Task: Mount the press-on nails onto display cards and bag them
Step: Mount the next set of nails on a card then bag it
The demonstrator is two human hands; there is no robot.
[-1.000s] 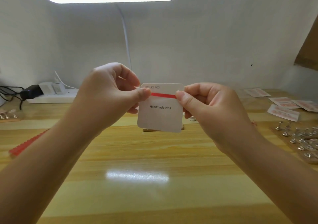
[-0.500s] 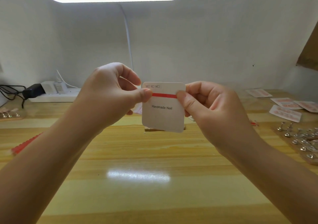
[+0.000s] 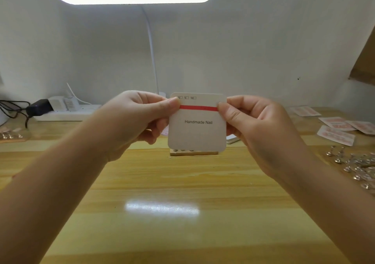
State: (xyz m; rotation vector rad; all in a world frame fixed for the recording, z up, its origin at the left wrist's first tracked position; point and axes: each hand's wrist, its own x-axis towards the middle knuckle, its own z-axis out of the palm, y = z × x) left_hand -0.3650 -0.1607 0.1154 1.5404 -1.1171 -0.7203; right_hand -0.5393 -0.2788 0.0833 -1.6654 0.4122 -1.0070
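- Display card (image 3: 197, 129) hangs upright above the counter (image 3: 182, 182), lifted to eye level so I can line up its red strip (image 3: 198, 108).
- Left hand (image 3: 140, 119) and right hand (image 3: 251, 121) each pinch a strip end, pressing it flat.

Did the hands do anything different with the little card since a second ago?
Hardly anything. The card was straightened a little and now hangs level. The left hand and right hand still pinch it at the ends of the red strip, above the table.

A white display card (image 3: 197, 129) printed "Handmade Nail", red strip (image 3: 198, 108) across it, upright above the table.
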